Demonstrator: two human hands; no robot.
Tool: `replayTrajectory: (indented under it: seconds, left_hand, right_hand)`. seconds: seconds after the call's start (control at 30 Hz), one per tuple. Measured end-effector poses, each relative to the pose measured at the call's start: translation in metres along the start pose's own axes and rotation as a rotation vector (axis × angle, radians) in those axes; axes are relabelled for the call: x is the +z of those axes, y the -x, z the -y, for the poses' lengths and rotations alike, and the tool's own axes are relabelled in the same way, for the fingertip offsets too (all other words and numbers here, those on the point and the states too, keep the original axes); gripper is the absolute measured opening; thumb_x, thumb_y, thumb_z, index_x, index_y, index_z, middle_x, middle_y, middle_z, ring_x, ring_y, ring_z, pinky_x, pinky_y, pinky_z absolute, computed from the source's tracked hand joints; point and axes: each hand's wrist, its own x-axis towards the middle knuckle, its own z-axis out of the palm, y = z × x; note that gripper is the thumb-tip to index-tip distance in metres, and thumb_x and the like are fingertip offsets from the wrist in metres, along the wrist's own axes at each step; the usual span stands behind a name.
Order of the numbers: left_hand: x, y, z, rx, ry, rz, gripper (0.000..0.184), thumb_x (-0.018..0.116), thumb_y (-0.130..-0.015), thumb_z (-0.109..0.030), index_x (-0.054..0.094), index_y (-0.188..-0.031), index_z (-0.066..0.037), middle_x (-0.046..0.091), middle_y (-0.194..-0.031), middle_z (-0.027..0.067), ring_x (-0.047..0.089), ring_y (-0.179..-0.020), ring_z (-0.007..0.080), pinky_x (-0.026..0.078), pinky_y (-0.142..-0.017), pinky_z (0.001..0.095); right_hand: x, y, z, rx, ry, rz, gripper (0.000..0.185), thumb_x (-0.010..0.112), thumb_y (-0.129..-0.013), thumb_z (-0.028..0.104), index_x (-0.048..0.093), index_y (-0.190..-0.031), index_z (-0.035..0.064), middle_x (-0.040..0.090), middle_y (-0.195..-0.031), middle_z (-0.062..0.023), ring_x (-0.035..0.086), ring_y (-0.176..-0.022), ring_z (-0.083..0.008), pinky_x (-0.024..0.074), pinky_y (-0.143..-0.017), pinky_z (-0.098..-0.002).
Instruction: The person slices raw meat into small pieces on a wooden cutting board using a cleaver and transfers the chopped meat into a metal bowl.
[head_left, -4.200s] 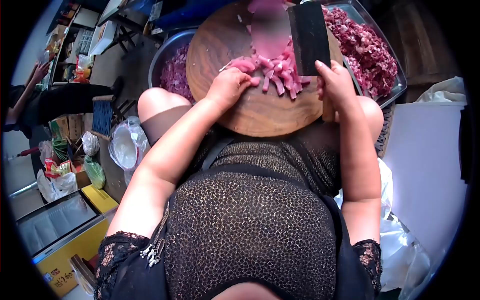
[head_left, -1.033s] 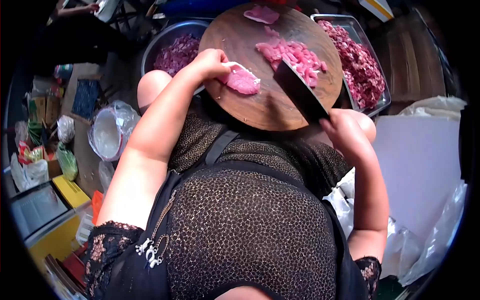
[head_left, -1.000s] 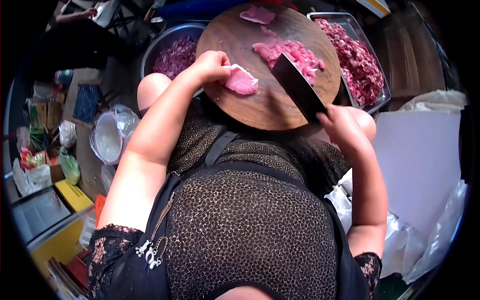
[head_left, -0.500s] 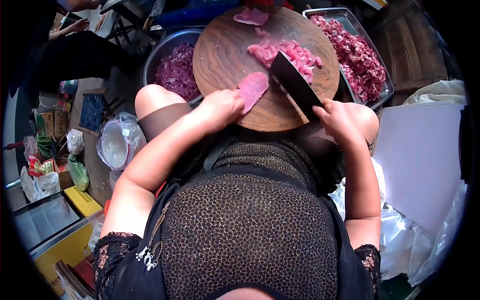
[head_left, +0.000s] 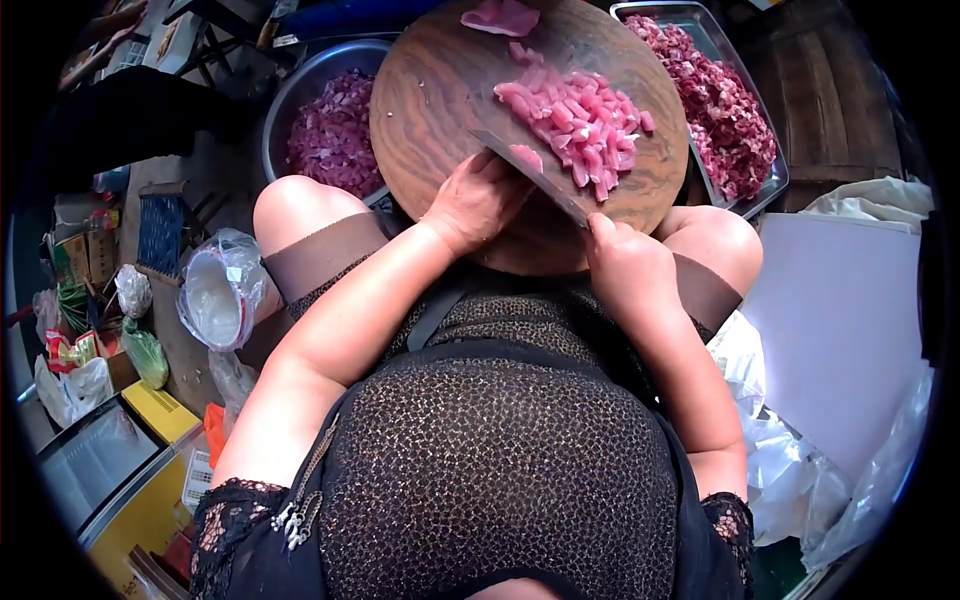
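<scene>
A round wooden chopping board [head_left: 425, 110] lies at my knees. My right hand [head_left: 630, 262] is wrapped round the handle of a cleaver [head_left: 545, 183], whose blade slants up to the left over the board. Against its left side, my left hand [head_left: 478, 205] presses on a slice of pink meat with bent fingers. Most of that slice is hidden by hand and blade; a bit of pink meat [head_left: 527, 157] shows just past the blade. Beyond the cleaver lies a pile of cut meat strips [head_left: 580, 125]. Another meat slice [head_left: 500, 16] rests at the board's far edge.
Left of the board stands a metal bowl [head_left: 275, 125] holding chopped meat. A metal tray [head_left: 775, 165] heaped with minced-looking meat is at the right. A bag-lined bucket [head_left: 218, 300] sits by my left knee. Another person's hand [head_left: 110, 45] shows at upper left.
The cleaver has swung from the board's right side to beside my left hand, its blade now flatter across the view. My left hand and slice have shifted right, and the slice is mostly covered.
</scene>
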Motion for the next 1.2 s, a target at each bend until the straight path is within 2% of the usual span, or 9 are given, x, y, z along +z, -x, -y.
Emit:
replayTrajectory:
  seconds: [0.23,0.3,0.33,0.37,0.47,0.73,0.93,1.13,1.2]
  left_hand:
    - [0.01,0.0,0.006,-0.069,0.175,-0.078,0.03,0.069,-0.082,-0.014,0.069,-0.111,-0.005,0.065,-0.114,0.0135,0.058,-0.111,0.0356,0.046,-0.102,0.0445]
    - [0.007,0.002,0.004,-0.097,0.164,-0.053,0.03,0.069,-0.081,-0.014,0.07,-0.11,-0.005,0.065,-0.113,0.0133,0.059,-0.11,0.0347,0.046,-0.101,0.0442]
    - [0.005,0.001,0.003,-0.11,0.143,-0.031,0.03,0.069,-0.081,-0.014,0.07,-0.109,-0.006,0.065,-0.112,0.0131,0.059,-0.11,0.0338,0.047,-0.1,0.0438]
    - [0.006,-0.001,0.004,-0.106,0.137,-0.036,0.03,0.069,-0.081,-0.014,0.07,-0.109,-0.006,0.065,-0.112,0.0131,0.059,-0.11,0.0338,0.047,-0.1,0.0438]
    - [0.007,0.0,0.004,-0.108,0.204,-0.089,0.028,0.071,-0.08,-0.015,0.071,-0.107,-0.009,0.065,-0.109,0.0088,0.06,-0.106,0.0312,0.048,-0.097,0.0413]
    - [0.009,0.008,-0.002,-0.167,0.078,-0.082,0.032,0.071,-0.082,-0.016,0.068,-0.112,-0.006,0.064,-0.111,0.0102,0.059,-0.107,0.032,0.048,-0.097,0.041]
    - [0.004,0.006,0.001,-0.123,0.139,-0.076,0.03,0.071,-0.08,-0.016,0.07,-0.109,-0.006,0.065,-0.11,0.0109,0.06,-0.106,0.032,0.048,-0.098,0.0417]
    - [-0.004,0.009,-0.002,-0.096,0.134,-0.1,0.026,0.071,-0.08,-0.017,0.071,-0.104,-0.006,0.065,-0.108,0.0098,0.061,-0.102,0.029,0.05,-0.093,0.0393]
    - [-0.007,0.011,-0.004,-0.104,0.095,-0.127,0.024,0.071,-0.08,-0.017,0.071,-0.102,-0.007,0.064,-0.107,0.0097,0.061,-0.1,0.0292,0.051,-0.089,0.0382]
  right_hand:
    - [-0.02,-0.026,0.009,0.099,-0.013,0.309,0.003,0.053,-0.085,0.005,0.055,-0.085,0.0025,0.067,-0.073,-0.0166,0.07,-0.067,-0.0314,0.056,-0.058,-0.0415]
    - [0.006,-0.045,0.006,0.036,-0.165,0.233,0.005,0.052,-0.085,0.005,0.055,-0.087,0.0012,0.068,-0.076,-0.0202,0.07,-0.071,-0.0354,0.0564,-0.06,-0.0449]
    - [0.018,-0.055,0.006,0.038,-0.148,0.206,0.013,0.055,-0.092,0.015,0.057,-0.09,0.0026,0.066,-0.073,-0.0183,0.067,-0.069,-0.0368,0.0541,-0.06,-0.0467]
    - [0.024,-0.067,0.002,0.035,-0.146,0.198,0.013,0.055,-0.092,0.015,0.057,-0.09,0.0026,0.066,-0.073,-0.0183,0.067,-0.069,-0.0368,0.0541,-0.06,-0.0467]
    - [0.035,-0.077,-0.002,0.023,-0.253,-0.119,0.011,0.054,-0.091,0.014,0.061,-0.096,0.0072,0.068,-0.078,-0.0153,0.068,-0.073,-0.0353,0.0542,-0.063,-0.0474]
    - [-0.009,-0.006,-0.006,0.046,-0.124,0.127,0.011,0.057,-0.09,0.016,0.058,-0.094,0.006,0.065,-0.075,-0.0148,0.068,-0.072,-0.034,0.0547,-0.061,-0.0455]
    - [-0.007,-0.029,0.001,0.062,-0.136,0.307,0.007,0.054,-0.087,0.009,0.057,-0.089,0.0032,0.068,-0.076,-0.0157,0.069,-0.071,-0.0344,0.0557,-0.062,-0.0451]
    - [0.027,-0.073,0.0,0.062,-0.271,-0.082,0.014,0.053,-0.094,0.019,0.06,-0.092,0.007,0.068,-0.079,-0.0168,0.068,-0.075,-0.0373,0.0538,-0.066,-0.0488]
    - [0.009,-0.059,-0.006,0.08,-0.26,-0.001,0.015,0.054,-0.095,0.02,0.06,-0.094,0.0065,0.068,-0.08,-0.0168,0.068,-0.075,-0.0367,0.0535,-0.064,-0.0487]
